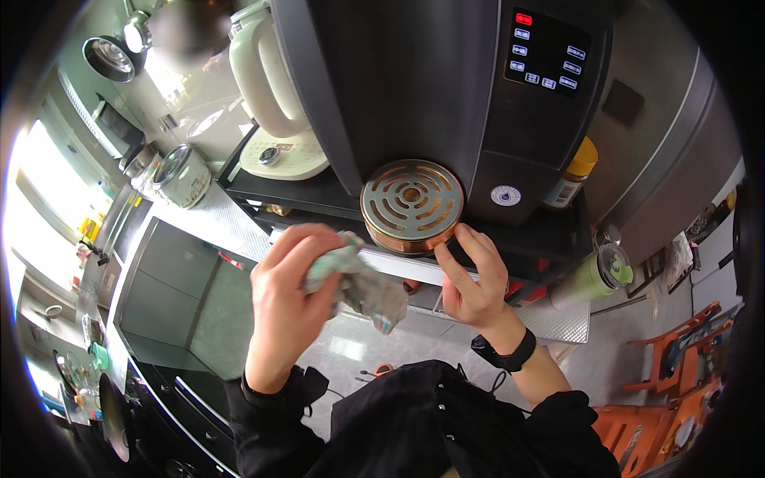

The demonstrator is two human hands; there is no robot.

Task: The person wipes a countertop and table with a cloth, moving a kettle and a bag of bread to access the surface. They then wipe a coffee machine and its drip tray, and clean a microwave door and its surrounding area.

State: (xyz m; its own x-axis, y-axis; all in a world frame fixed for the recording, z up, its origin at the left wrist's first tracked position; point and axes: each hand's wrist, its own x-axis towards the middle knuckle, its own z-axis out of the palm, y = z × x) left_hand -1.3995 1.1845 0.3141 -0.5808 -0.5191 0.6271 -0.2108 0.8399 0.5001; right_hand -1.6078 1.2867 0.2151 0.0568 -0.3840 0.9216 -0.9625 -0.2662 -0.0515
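My left hand [288, 299] is closed around a crumpled, pale patterned cloth [370, 288], which hangs from the fingers toward the right and is slightly blurred. The cloth is in front of a round drip tray [412, 209] and apart from it. This tray has a slotted metal top and a copper-coloured side, and sits at the foot of a tall dark water dispenser [402, 88]. My right hand [476, 283] has its thumb and fingers on the tray's near right edge, gripping it. A black band is around the right wrist.
A cream electric kettle [267, 76] stands on a pale base [283, 155] left of the dispenser. A yellow-lidded jar [575, 171] is at its right, with a green lidded jug [594, 275] lower down. Orange chairs [673, 350] stand at the right; a rice cooker [182, 175] is at the left.
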